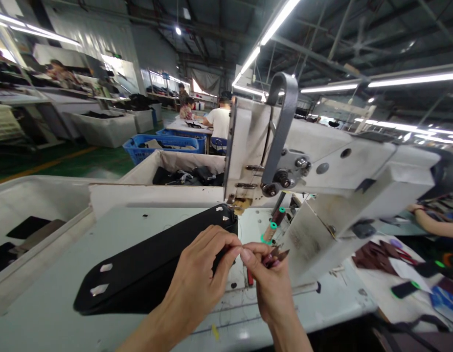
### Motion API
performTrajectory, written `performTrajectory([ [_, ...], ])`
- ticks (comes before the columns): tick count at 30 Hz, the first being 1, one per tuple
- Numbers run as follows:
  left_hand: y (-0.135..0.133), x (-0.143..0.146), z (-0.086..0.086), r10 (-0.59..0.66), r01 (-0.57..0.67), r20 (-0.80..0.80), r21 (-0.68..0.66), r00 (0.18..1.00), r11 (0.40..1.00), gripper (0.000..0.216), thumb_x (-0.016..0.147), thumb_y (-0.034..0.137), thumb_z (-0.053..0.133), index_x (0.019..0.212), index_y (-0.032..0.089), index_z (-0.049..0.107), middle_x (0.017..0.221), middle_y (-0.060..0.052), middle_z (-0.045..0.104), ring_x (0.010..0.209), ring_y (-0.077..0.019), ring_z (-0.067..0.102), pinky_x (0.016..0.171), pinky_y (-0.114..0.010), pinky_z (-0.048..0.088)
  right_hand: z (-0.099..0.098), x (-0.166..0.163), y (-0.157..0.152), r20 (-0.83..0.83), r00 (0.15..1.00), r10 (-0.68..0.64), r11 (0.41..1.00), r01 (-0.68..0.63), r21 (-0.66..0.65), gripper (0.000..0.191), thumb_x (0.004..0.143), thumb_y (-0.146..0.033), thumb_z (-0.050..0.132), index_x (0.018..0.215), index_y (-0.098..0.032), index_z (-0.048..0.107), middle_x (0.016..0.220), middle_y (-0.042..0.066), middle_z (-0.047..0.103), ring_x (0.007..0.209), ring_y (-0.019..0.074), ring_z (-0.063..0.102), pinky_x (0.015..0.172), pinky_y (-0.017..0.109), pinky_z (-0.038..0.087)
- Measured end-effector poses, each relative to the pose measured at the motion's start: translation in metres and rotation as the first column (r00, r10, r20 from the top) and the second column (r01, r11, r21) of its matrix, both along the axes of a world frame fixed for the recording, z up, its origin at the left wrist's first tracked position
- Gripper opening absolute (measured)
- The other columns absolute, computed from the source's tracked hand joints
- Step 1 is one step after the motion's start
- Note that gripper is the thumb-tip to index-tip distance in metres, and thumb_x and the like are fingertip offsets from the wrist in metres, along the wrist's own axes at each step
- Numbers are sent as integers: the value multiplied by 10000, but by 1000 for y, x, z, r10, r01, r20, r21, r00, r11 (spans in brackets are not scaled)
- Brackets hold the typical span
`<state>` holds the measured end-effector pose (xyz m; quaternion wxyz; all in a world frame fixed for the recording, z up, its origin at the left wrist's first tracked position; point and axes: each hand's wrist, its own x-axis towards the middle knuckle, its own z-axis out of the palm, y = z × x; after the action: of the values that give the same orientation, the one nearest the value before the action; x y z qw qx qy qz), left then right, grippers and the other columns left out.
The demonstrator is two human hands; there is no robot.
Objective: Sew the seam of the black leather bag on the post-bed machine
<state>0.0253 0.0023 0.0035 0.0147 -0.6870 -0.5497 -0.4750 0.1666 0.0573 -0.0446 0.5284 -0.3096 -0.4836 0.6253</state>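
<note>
A long black leather piece with small white tabs lies on the pale table, its far end under the needle area of the white sewing machine. My left hand rests over the piece with thumb and fingers pinched together. My right hand meets it fingertip to fingertip, closed round a small dark tool, perhaps snips. A fine thread may run between the fingertips; I cannot make it out.
White bins with dark pieces stand at the left and behind the table. Blue crates and seated workers are farther back. Thread spools stand beside the machine. Another person's arm and leather scraps lie at the right.
</note>
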Motion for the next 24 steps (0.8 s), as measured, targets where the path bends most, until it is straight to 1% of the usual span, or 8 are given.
performTrajectory([
  [3, 3, 4, -5, -36, 36, -29, 8, 999, 999, 125, 975, 187, 476, 954, 225, 593, 983, -14, 677, 917, -114, 648, 809, -223, 519, 0, 2, -1, -71, 997, 11, 997, -16, -75, 243, 711, -378, 854, 738, -163, 743, 558, -66, 331, 531, 80, 258, 492, 239, 204],
  [6, 9, 8, -11, -90, 75, -156, -98, 984, 992, 320, 1006, 183, 374, 1289, 232, 516, 1260, -53, 657, 1096, -131, 651, 926, -258, 529, 7, 8, 3, -104, 995, -6, 996, -3, -93, 246, 711, -382, 850, 738, -167, 735, 570, -59, 364, 532, 80, 263, 488, 234, 200],
  [7, 10, 10, -12, -110, 80, -237, -133, 965, 988, 351, 1007, 184, 363, 1329, 229, 496, 1241, -55, 670, 1057, -141, 667, 903, -278, 541, 10, 10, 5, -110, 994, -18, 996, 9, -85, 244, 710, -380, 850, 740, -167, 734, 571, -59, 369, 530, 78, 260, 489, 232, 200],
  [9, 10, 12, -14, -121, 61, -409, -158, 905, 986, 300, 998, 192, 392, 1231, 230, 577, 1027, -28, 717, 853, -162, 685, 774, -317, 550, 15, 12, 13, -108, 993, -39, 998, 32, -58, 238, 714, -372, 845, 747, -164, 734, 577, -58, 379, 533, 75, 261, 496, 231, 206],
  [12, 6, 9, -10, -5, -30, -552, -55, 834, 998, 176, 971, 225, 488, 1006, 225, 660, 800, -2, 673, 683, -178, 623, 651, -354, 481, 21, 10, 27, -68, 996, -58, 998, 57, -13, 231, 721, -360, 837, 760, -157, 732, 589, -56, 388, 544, 74, 268, 508, 235, 205],
  [17, 3, -6, -1, 215, -160, -511, 151, 832, 976, 159, 932, 222, 587, 1076, 221, 653, 938, -15, 696, 863, -192, 625, 806, -376, 444, 22, -7, 47, 83, 996, -31, 995, 23, 94, 242, 775, -386, 780, 794, -146, 748, 548, -80, 281, 526, 74, 209, 501, 248, 155],
  [20, 9, -12, -4, 253, -191, -447, 180, 858, 965, 129, 919, 204, 606, 1032, 236, 660, 966, -11, 702, 937, -198, 620, 873, -380, 432, 19, -17, 53, 139, 989, -47, 989, 26, 146, 241, 799, -384, 750, 813, -144, 749, 540, -85, 263, 514, 72, 213, 485, 244, 155],
  [24, 14, -16, -13, 233, -193, -363, 141, 902, 971, 148, 891, 173, 639, 1023, 237, 656, 954, -10, 695, 919, -189, 601, 882, -382, 450, 15, -26, 55, 160, 984, -77, 980, 45, 194, 231, 815, -370, 730, 824, -140, 748, 545, -84, 256, 505, 69, 221, 468, 236, 169],
])
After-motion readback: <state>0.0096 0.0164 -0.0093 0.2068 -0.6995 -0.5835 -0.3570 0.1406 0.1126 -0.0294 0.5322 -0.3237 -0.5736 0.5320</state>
